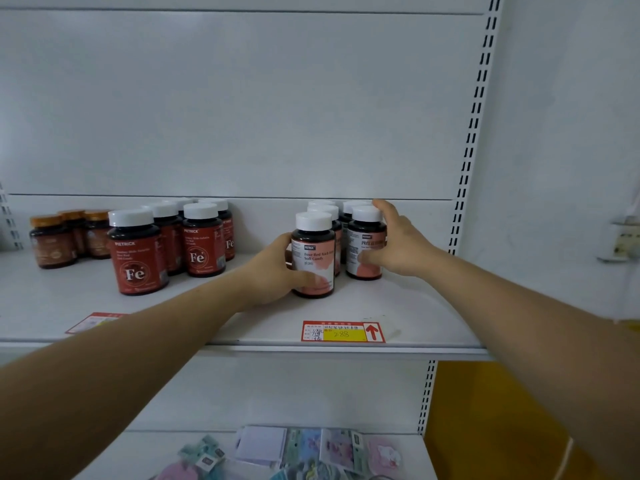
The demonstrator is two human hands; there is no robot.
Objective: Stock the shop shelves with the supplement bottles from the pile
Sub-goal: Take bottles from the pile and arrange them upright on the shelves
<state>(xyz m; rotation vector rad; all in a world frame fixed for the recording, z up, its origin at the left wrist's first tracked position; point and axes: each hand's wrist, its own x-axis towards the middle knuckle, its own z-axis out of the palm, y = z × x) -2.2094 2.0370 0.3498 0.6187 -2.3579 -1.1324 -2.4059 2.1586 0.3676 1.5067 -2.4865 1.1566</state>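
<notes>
Left hand (277,271) grips the front white-capped pink-labelled plastic bottle (313,258) near the white shelf's (242,327) front edge; right hand (398,244) fingers curl round its neighbour (365,247); likely light, rigid, slick; hold mid-body

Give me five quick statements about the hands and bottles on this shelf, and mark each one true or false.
1. The left hand grips the front pink-label bottle. True.
2. The right hand hangs away from the shelf, touching nothing. False: it holds the right pink-label bottle.
3. The red Fe bottles stand left of the pink group. True.
4. The pink-label bottles lie on their sides. False: they stand upright.
5. The yellow price tag hangs on the upper shelf. False: it sits at this shelf's front edge.
</notes>
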